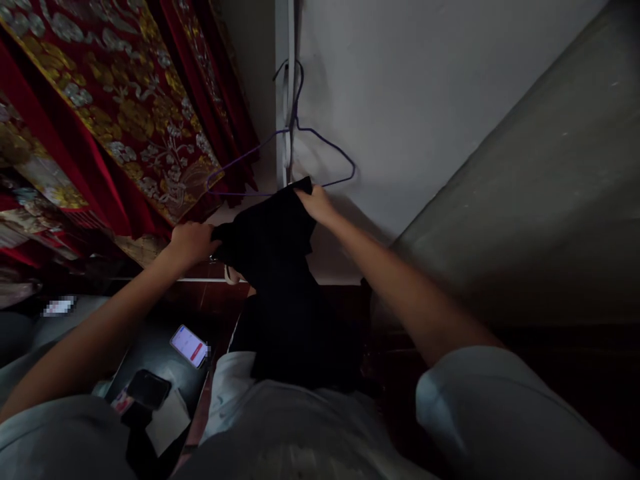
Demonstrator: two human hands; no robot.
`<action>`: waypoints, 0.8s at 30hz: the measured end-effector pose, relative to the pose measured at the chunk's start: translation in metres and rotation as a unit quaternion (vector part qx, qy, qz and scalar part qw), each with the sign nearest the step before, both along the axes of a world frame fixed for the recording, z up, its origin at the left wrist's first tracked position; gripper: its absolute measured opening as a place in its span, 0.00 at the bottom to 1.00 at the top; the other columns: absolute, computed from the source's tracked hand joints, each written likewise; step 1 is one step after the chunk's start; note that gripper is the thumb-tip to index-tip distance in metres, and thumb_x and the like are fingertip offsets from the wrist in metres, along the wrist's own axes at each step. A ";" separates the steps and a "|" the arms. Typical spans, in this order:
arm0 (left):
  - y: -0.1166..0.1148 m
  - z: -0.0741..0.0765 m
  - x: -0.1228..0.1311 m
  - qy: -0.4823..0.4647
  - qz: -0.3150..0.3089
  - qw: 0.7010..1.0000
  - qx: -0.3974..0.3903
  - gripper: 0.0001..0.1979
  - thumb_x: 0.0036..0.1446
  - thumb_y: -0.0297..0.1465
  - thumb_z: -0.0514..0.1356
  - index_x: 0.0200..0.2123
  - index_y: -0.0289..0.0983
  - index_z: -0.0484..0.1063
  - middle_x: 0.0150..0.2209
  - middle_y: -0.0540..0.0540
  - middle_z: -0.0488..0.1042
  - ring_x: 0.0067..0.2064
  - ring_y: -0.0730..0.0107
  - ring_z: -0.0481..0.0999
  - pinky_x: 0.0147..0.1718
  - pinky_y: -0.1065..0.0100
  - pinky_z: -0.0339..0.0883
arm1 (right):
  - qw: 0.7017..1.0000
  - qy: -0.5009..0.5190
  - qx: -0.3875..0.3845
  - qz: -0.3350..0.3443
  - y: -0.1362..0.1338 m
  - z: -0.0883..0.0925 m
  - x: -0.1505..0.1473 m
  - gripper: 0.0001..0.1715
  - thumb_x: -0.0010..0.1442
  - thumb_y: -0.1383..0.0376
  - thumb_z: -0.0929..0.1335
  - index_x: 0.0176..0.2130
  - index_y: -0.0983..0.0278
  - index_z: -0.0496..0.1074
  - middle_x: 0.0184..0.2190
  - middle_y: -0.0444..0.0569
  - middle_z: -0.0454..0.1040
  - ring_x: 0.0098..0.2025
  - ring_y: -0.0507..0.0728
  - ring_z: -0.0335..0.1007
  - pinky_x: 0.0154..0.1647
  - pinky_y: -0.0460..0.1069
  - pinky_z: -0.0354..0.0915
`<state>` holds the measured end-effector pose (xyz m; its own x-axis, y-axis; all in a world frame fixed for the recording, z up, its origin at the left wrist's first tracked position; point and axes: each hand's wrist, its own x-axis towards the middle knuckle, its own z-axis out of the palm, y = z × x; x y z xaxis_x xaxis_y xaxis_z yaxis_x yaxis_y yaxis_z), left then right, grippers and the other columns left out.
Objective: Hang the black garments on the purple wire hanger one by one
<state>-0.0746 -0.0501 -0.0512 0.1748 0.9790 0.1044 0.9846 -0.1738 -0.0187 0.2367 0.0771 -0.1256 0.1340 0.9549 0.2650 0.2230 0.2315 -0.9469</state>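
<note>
A black garment [275, 233] is stretched between my two hands, its lower part hanging toward my lap. Its exact kind is too dark to make out. My left hand [193, 241] is closed on the garment's left edge. At the upper right corner, my right hand [316, 203] pinches the cloth between thumb and fingers. Just behind the garment's top edge, a thin purple clothes hanger [327, 141] hangs by its hook on a pale upright post [283, 40]. The hanger's lower bar is partly hidden by the cloth.
Red curtains with gold and silver embroidery [135, 120] hang at the left. A dark table [165, 353] at lower left carries a lit phone [190, 345], a black case-like object [149, 389] and a pale paper-like piece [169, 421]. A grey wall [400, 87] rises ahead.
</note>
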 end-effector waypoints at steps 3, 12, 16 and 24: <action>0.004 -0.005 -0.005 -0.041 0.001 0.999 -0.001 0.11 0.58 0.36 0.65 0.28 0.39 0.69 0.28 0.40 0.75 0.44 0.43 0.79 0.49 0.50 0.71 | 0.999 -0.018 0.011 -0.031 -0.004 0.000 0.028 0.18 0.52 0.66 0.75 0.19 0.60 0.65 0.15 0.38 0.58 0.23 0.51 0.55 0.25 0.47 0.54; 0.051 0.046 0.059 -0.519 -0.175 0.829 0.115 0.10 0.56 0.16 0.58 0.32 0.37 0.72 0.36 0.43 0.74 0.52 0.54 0.75 0.64 0.57 0.60 | 0.998 -0.026 0.029 -0.052 -0.051 0.039 0.062 0.16 0.53 0.68 0.73 0.21 0.62 0.64 0.20 0.40 0.61 0.25 0.50 0.57 0.27 0.47 0.57; 0.077 0.055 0.085 -0.542 -0.203 0.810 0.095 0.15 0.56 0.15 0.56 0.40 0.37 0.74 0.42 0.43 0.77 0.57 0.55 0.75 0.67 0.55 0.59 | 0.998 -0.041 0.021 -0.032 -0.074 0.042 0.048 0.16 0.55 0.64 0.73 0.22 0.63 0.66 0.21 0.43 0.65 0.26 0.52 0.61 0.28 0.47 0.60; 0.094 0.054 0.072 -0.433 -0.216 0.869 0.099 0.14 0.57 0.17 0.57 0.42 0.37 0.77 0.45 0.40 0.76 0.56 0.51 0.75 0.66 0.53 0.59 | 0.971 -0.074 0.122 -0.194 -0.082 0.073 0.109 0.41 0.51 0.74 0.77 0.63 0.65 0.71 0.53 0.62 0.77 0.42 0.59 0.76 0.43 0.54 0.70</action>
<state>-0.0029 0.0438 0.0026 0.2935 0.7895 0.5391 0.4874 -0.6087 0.6261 0.3460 -0.0050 -0.0527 0.4139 0.7472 0.5199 0.4673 0.3157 -0.8258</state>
